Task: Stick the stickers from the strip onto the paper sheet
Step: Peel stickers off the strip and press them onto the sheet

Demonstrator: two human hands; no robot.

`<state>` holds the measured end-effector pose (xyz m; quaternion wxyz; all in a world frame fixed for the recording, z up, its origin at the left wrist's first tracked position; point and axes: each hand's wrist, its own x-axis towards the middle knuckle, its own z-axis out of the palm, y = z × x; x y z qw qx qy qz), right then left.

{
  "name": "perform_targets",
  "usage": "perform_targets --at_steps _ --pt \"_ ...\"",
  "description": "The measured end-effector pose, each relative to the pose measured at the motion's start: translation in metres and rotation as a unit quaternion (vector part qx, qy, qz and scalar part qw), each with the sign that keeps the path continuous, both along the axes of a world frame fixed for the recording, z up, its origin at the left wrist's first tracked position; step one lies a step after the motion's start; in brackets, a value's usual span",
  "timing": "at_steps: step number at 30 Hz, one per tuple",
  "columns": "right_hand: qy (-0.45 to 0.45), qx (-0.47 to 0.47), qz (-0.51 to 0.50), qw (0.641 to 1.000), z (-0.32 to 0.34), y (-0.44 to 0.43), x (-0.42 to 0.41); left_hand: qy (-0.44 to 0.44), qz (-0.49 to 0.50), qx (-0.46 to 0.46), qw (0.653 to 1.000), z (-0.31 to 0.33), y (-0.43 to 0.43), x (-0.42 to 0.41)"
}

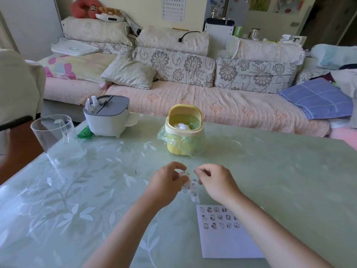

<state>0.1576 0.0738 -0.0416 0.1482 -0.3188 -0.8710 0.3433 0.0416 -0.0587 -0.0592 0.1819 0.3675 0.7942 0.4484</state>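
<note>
A clear sticker strip [190, 188] with small cartoon stickers hangs between my two hands above the green table. My left hand [167, 183] pinches the strip's upper end. My right hand [215, 182] has its fingertips closed at the strip's top right edge; whether a sticker is between them is too blurred to tell. The white paper sheet [228, 242] lies flat near the table's front, right of centre, partly under my right forearm. Three rows of small stickers [219, 217] sit on its upper part.
A yellow mini bin [184, 130] lined with a green bag stands behind my hands. A grey-and-white box [107, 117] sits at back left, a tall clear cup [57, 140] at the left edge. A sofa runs beyond the table.
</note>
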Motion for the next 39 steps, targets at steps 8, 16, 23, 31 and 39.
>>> perform_targets --at_steps 8,16,23,31,39 --pt "0.047 -0.190 0.029 0.980 0.007 -0.024 0.046 -0.175 0.031 0.088 0.980 0.006 -0.009 0.035" --pt "0.040 -0.263 0.035 0.963 0.003 -0.027 0.041 -0.057 0.065 0.049 0.995 0.001 -0.010 0.037" --pt "-0.058 -0.270 0.068 0.959 -0.002 -0.026 0.032 -0.128 0.138 0.109 0.976 0.011 -0.017 0.022" --pt "-0.138 -0.252 0.109 0.952 -0.006 -0.019 0.036 -0.147 0.218 0.110 0.959 0.004 -0.025 0.003" --pt "-0.005 -0.432 0.021 0.902 -0.009 -0.018 0.032 -0.096 0.202 0.037 0.974 0.011 -0.028 0.021"
